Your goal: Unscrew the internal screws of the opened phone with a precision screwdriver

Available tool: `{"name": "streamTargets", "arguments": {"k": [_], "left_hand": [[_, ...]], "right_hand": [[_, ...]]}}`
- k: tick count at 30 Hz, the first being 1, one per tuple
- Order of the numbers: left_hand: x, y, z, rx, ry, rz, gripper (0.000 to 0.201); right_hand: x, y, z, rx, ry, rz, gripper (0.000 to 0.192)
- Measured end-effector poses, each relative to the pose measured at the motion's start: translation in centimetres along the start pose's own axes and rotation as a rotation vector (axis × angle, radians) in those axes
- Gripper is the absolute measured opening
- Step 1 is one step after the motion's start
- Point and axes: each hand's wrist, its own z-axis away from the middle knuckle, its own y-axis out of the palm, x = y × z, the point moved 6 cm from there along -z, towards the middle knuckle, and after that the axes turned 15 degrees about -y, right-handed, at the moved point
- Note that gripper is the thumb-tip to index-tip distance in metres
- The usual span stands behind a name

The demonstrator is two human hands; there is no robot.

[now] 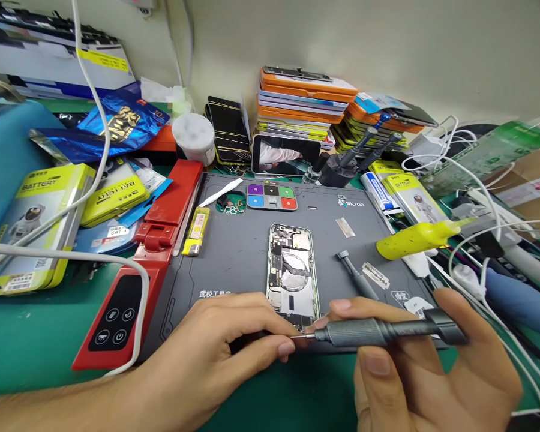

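Note:
My right hand [405, 366] holds a grey precision screwdriver [355, 333] almost level, its thin shaft pointing left. My left hand [234, 342] is closed in a pinch at the screwdriver's tip; what sits between thumb and finger is hidden. Just beyond the fingers, an opened phone [292, 270] lies on the grey work mat [238, 258], with its inner boards, a round coil and a bare silver bay showing. My fingers cover its near end.
A second screwdriver [355, 273] and a razor blade [375, 276] lie right of the phone, near a yellow bottle [418, 237]. At left are a battery [195, 231] and a red device [130, 300]. White cables [139, 324] cross both sides. Stacked boxes [301, 102] stand behind.

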Motion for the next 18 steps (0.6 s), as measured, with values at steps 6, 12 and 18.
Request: {"name": "streamTargets", "arguments": {"k": [6,12,18], "left_hand": [[0.0,0.03,0.06,0.002,-0.002,0.012,0.018],[0.0,0.1,0.16,-0.002,-0.009,0.002,0.018],[0.07,0.19,-0.01,0.004,-0.008,-0.005,0.019]], "right_hand": [[-0.02,0.09,-0.02,0.01,-0.003,-0.001,0.065],[-0.07,0.04,-0.12,-0.01,0.011,-0.039,0.064],[-0.14,0.04,0.0,0.006,0.015,-0.023,0.064]]}}
